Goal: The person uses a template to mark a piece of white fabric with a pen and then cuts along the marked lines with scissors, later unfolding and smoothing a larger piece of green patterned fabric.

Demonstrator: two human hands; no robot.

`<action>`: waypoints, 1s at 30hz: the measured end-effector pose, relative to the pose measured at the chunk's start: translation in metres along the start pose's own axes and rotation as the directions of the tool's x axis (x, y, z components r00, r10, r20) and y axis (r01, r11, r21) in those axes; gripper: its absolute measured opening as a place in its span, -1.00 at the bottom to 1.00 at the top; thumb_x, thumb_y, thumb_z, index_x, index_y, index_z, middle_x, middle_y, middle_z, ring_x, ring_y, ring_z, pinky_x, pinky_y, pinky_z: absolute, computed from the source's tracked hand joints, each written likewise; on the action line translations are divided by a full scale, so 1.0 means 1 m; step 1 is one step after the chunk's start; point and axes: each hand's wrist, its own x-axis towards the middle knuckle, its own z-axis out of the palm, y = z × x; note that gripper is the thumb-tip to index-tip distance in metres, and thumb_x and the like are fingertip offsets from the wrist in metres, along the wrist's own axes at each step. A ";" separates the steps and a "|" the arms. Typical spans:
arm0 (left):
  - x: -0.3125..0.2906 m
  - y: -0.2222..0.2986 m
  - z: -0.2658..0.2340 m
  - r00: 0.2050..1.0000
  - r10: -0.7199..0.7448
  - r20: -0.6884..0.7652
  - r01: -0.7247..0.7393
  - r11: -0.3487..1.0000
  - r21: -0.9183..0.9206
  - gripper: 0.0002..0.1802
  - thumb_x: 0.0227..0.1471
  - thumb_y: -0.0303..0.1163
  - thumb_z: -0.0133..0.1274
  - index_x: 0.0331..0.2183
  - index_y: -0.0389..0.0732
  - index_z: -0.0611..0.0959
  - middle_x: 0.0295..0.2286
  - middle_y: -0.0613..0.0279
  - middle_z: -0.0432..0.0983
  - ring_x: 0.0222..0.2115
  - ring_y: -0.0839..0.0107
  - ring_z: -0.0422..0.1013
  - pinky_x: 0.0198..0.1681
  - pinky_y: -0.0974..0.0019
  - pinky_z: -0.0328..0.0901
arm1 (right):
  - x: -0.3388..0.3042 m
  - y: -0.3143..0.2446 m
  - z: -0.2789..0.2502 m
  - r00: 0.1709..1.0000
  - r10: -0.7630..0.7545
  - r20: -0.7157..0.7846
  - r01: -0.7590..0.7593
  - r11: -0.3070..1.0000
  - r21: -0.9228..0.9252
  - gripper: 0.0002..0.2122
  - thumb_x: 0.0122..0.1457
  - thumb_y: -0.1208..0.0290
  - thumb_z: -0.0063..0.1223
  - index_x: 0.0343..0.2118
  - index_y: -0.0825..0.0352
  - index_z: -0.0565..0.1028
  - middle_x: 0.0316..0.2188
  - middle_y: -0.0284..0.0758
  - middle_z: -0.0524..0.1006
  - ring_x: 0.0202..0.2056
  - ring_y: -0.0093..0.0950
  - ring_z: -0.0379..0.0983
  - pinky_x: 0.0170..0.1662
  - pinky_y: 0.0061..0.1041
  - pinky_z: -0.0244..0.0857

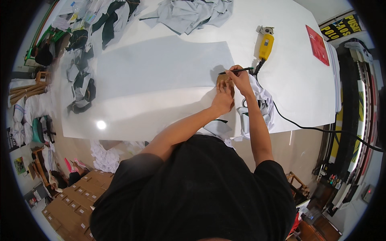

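A large light grey fabric piece (pixel 157 64) lies flat on the white table. At its right end sits a small brown template, perhaps cardboard (pixel 221 77), partly covered by my hands. My left hand (pixel 223 97) rests on the template's near side with its fingers laid flat, pressing it down. My right hand (pixel 241 82) grips a slim black pen (pixel 244 70) with a green end. The pen lies almost level, its tip pointing left over the template. Part of the template is hidden under my fingers.
A yellow electric fabric cutter (pixel 265 46) stands to the right, its black cable (pixel 297 125) trailing off the table. Crumpled grey cloth (pixel 189 16) lies at the far side, dark and grey scraps (pixel 82 76) at the left. White cloth (pixel 263 100) is bunched beside my right forearm. A red packet (pixel 317 45) lies far right.
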 end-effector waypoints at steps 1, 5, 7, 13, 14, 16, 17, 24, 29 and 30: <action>-0.003 -0.001 0.001 1.000 -0.011 -0.010 0.011 0.999 -0.053 -0.16 0.09 -0.17 0.02 0.21 -0.58 0.21 0.20 -0.56 0.00 0.24 -0.56 -0.07 0.30 -0.37 -0.12 | 0.003 -0.002 0.003 0.998 0.027 0.055 -0.024 0.998 -0.052 -0.80 0.16 0.34 0.22 -0.32 0.39 0.54 -0.50 -0.39 0.56 -0.46 -0.62 0.46 -0.36 -0.58 0.32; 0.000 -0.003 0.011 1.000 0.021 0.006 -0.021 0.999 0.042 -0.18 0.12 -0.14 -0.01 0.21 -0.56 0.24 0.20 -0.58 -0.01 0.21 -0.62 -0.04 0.28 -0.43 -0.13 | 0.005 -0.010 0.011 0.971 -0.003 0.239 0.093 0.925 -0.369 -0.73 0.20 0.27 0.14 -0.32 0.44 0.56 -0.44 -0.24 0.63 -0.40 -0.46 0.54 -0.24 -0.45 0.40; 0.001 0.000 0.018 1.000 0.023 0.006 -0.024 0.968 0.251 -0.20 0.13 -0.12 -0.02 0.21 -0.54 0.25 0.20 -0.58 -0.02 0.19 -0.65 -0.02 0.26 -0.46 -0.12 | 0.005 -0.016 0.014 0.955 -0.018 0.297 0.147 0.897 -0.418 -0.76 0.24 0.31 0.12 -0.34 0.44 0.53 -0.53 -0.31 0.59 -0.47 -0.56 0.50 -0.32 -0.54 0.38; 0.005 -0.002 0.032 0.996 0.046 -0.080 -0.033 0.987 0.158 -0.36 0.13 -0.14 -0.07 0.08 -0.47 0.39 0.08 -0.49 0.19 0.14 -0.49 0.07 0.21 -0.49 -0.16 | 0.008 -0.027 0.018 0.918 0.004 0.397 0.217 0.832 -0.510 -0.78 0.25 0.33 0.11 -0.36 0.43 0.52 -0.56 -0.31 0.60 -0.51 -0.55 0.50 -0.35 -0.54 0.37; 0.005 -0.001 0.031 0.996 0.041 -0.080 -0.025 0.981 0.190 -0.36 0.14 -0.14 -0.08 0.08 -0.46 0.39 0.09 -0.48 0.19 0.15 -0.49 0.06 0.21 -0.50 -0.16 | 0.008 -0.027 0.018 0.914 0.009 0.405 0.221 0.827 -0.518 -0.78 0.25 0.33 0.11 -0.36 0.43 0.52 -0.56 -0.30 0.60 -0.51 -0.54 0.51 -0.35 -0.53 0.38; 0.004 0.001 0.031 0.996 0.030 -0.082 -0.008 0.967 0.254 -0.37 0.16 -0.14 -0.10 0.09 -0.44 0.39 0.11 -0.47 0.18 0.16 -0.50 0.04 0.20 -0.51 -0.17 | 0.010 -0.028 0.019 0.900 -0.002 0.435 0.270 0.786 -0.556 -0.78 0.24 0.32 0.12 -0.36 0.42 0.53 -0.57 -0.29 0.60 -0.52 -0.52 0.51 -0.35 -0.51 0.38; 0.004 0.001 0.031 0.996 0.031 -0.078 -0.009 0.964 0.265 -0.38 0.17 -0.14 -0.11 0.09 -0.43 0.39 0.11 -0.45 0.18 0.17 -0.50 0.04 0.20 -0.52 -0.18 | 0.010 -0.029 0.020 0.893 -0.006 0.451 0.295 0.764 -0.574 -0.78 0.24 0.31 0.12 -0.36 0.42 0.53 -0.57 -0.28 0.60 -0.52 -0.51 0.51 -0.35 -0.50 0.38; 0.005 0.001 0.027 0.999 0.027 -0.040 -0.014 0.953 0.302 -0.41 0.20 -0.13 -0.16 0.09 -0.41 0.40 0.16 -0.38 0.14 0.18 -0.51 0.01 0.21 -0.55 -0.23 | 0.008 -0.035 0.023 0.902 0.064 0.427 0.236 0.755 -0.612 -0.72 0.20 0.21 0.12 -0.36 0.40 0.54 -0.54 -0.20 0.60 -0.48 -0.31 0.53 -0.32 -0.37 0.38; 0.006 -0.001 0.032 1.000 0.018 -0.007 -0.015 0.955 0.297 -0.43 0.22 -0.14 -0.18 0.07 -0.41 0.41 0.15 -0.36 0.15 0.19 -0.51 0.00 0.22 -0.57 -0.26 | 0.007 -0.041 0.026 0.900 0.073 0.430 0.237 0.746 -0.623 -0.76 0.22 0.28 0.12 -0.36 0.42 0.53 -0.58 -0.26 0.61 -0.54 -0.47 0.54 -0.36 -0.49 0.39; 0.005 -0.001 0.034 1.000 0.016 -0.021 -0.009 0.950 0.313 -0.43 0.22 -0.14 -0.18 0.07 -0.41 0.41 0.15 -0.35 0.15 0.19 -0.51 0.00 0.22 -0.57 -0.26 | 0.007 -0.041 0.027 0.899 0.072 0.431 0.234 0.754 -0.613 -0.76 0.22 0.29 0.12 -0.36 0.42 0.52 -0.58 -0.25 0.61 -0.54 -0.46 0.54 -0.36 -0.49 0.39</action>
